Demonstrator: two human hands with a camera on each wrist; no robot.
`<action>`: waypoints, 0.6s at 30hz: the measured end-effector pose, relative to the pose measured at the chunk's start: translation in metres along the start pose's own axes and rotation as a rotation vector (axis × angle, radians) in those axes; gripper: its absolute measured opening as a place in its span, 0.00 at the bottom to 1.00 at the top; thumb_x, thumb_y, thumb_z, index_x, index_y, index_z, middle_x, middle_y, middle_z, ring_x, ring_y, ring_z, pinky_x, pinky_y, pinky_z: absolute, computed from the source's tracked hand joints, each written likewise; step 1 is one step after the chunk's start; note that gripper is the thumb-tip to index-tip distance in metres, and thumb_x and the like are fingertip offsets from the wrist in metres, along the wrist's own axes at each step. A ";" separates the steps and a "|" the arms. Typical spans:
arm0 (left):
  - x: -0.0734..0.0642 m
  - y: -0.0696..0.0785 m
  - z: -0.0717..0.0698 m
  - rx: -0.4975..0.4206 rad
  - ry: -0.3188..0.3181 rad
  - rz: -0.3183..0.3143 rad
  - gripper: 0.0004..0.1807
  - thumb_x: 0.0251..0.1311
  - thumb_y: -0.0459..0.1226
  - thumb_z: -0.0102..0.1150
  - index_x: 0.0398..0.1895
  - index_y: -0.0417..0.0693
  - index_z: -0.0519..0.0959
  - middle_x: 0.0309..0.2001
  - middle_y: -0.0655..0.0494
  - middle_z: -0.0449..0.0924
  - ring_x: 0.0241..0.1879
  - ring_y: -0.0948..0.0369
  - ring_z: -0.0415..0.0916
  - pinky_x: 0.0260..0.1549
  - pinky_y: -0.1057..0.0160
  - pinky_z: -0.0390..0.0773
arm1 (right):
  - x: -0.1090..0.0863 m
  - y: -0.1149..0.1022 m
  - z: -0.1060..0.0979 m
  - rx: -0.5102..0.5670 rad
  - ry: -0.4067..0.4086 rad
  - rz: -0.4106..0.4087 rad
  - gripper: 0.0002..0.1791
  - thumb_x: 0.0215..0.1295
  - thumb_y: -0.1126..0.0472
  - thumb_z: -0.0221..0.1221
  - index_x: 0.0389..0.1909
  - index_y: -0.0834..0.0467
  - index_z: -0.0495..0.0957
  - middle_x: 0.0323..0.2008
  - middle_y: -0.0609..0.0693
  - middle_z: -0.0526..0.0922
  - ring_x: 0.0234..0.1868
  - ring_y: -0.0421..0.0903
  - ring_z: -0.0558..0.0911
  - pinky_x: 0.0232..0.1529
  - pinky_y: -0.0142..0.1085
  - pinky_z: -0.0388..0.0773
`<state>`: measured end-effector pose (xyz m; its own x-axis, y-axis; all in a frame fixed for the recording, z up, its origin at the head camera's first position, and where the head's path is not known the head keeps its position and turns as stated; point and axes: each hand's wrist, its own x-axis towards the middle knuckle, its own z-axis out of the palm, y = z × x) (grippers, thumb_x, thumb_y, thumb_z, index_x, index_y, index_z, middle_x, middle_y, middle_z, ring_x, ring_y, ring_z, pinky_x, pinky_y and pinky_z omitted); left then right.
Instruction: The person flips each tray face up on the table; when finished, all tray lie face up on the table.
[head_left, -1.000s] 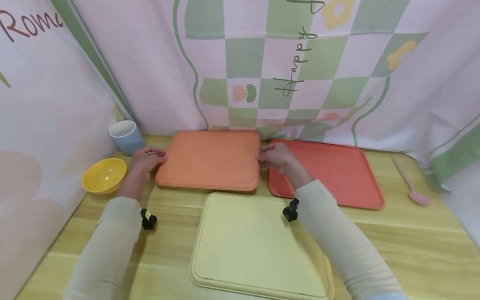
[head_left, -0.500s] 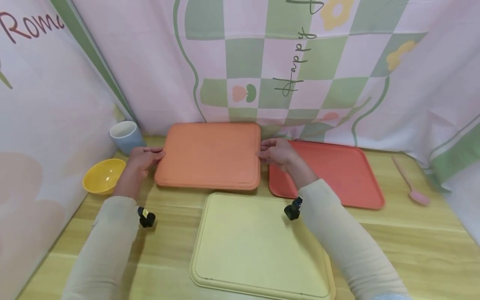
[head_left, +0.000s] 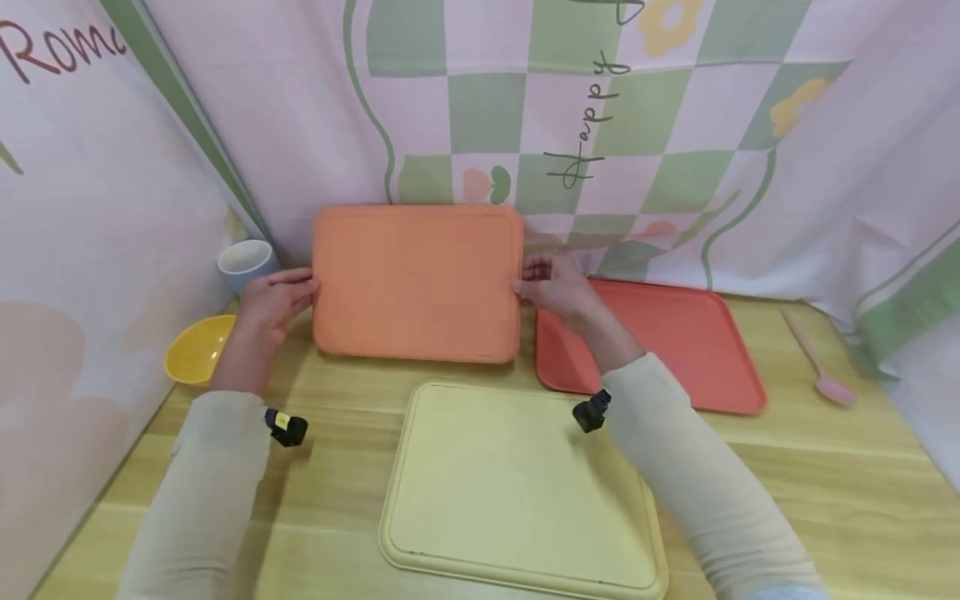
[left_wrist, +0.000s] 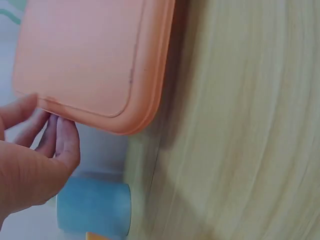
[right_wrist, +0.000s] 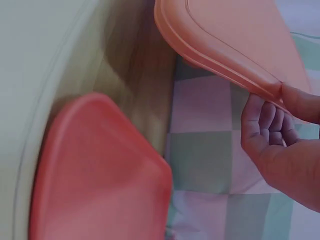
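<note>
An orange rectangular tray [head_left: 417, 283] is tilted up toward the curtain, its back edge raised and its front edge close over the wooden table. My left hand [head_left: 272, 302] pinches its left short edge, thumb on the face and fingers behind, as the left wrist view shows. On the opposite short edge my right hand [head_left: 558, 290] pinches the rim the same way; its curled fingers [right_wrist: 267, 120] sit under the edge in the right wrist view. A red tray [head_left: 667, 346] lies flat beneath the right forearm. In front lies a pale yellow tray [head_left: 517, 492].
Behind my left hand stands a blue cup [head_left: 246, 262], and a yellow bowl [head_left: 197, 350] sits by the left wall. A pink spoon [head_left: 821, 371] lies at the far right. A checked curtain [head_left: 487, 108] hangs along the table's back edge.
Both hands have raised the orange tray's back edge, so it stands more steeply. The tray has also shifted slightly back. The other trays, cup, bowl and spoon have stayed put.
</note>
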<state>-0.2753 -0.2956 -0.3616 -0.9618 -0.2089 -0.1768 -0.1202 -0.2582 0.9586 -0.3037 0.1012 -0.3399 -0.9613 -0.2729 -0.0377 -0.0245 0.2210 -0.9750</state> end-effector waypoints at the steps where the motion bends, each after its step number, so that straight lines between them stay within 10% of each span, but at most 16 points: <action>1: -0.001 0.002 0.000 -0.030 -0.009 -0.004 0.12 0.68 0.25 0.59 0.30 0.49 0.83 0.30 0.61 0.86 0.33 0.66 0.84 0.38 0.70 0.83 | -0.001 -0.001 0.000 -0.011 0.002 -0.025 0.18 0.72 0.73 0.55 0.59 0.73 0.65 0.45 0.58 0.70 0.42 0.47 0.74 0.41 0.34 0.82; 11: -0.007 0.013 0.001 -0.177 0.015 -0.031 0.19 0.75 0.44 0.55 0.28 0.43 0.82 0.25 0.52 0.85 0.28 0.60 0.84 0.34 0.63 0.86 | -0.005 -0.008 -0.002 -0.265 0.067 -0.282 0.15 0.70 0.74 0.57 0.54 0.71 0.67 0.50 0.63 0.74 0.52 0.56 0.76 0.53 0.43 0.76; 18: -0.005 0.008 -0.002 -0.215 0.005 0.019 0.18 0.72 0.31 0.46 0.27 0.44 0.84 0.25 0.51 0.87 0.29 0.59 0.87 0.33 0.61 0.87 | -0.009 -0.004 0.000 -0.388 0.056 -0.539 0.12 0.67 0.77 0.60 0.48 0.69 0.70 0.45 0.62 0.77 0.49 0.57 0.80 0.51 0.48 0.80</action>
<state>-0.2706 -0.2980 -0.3537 -0.9622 -0.2200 -0.1604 -0.0459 -0.4496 0.8921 -0.2954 0.1030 -0.3352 -0.7995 -0.3931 0.4542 -0.5924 0.3912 -0.7043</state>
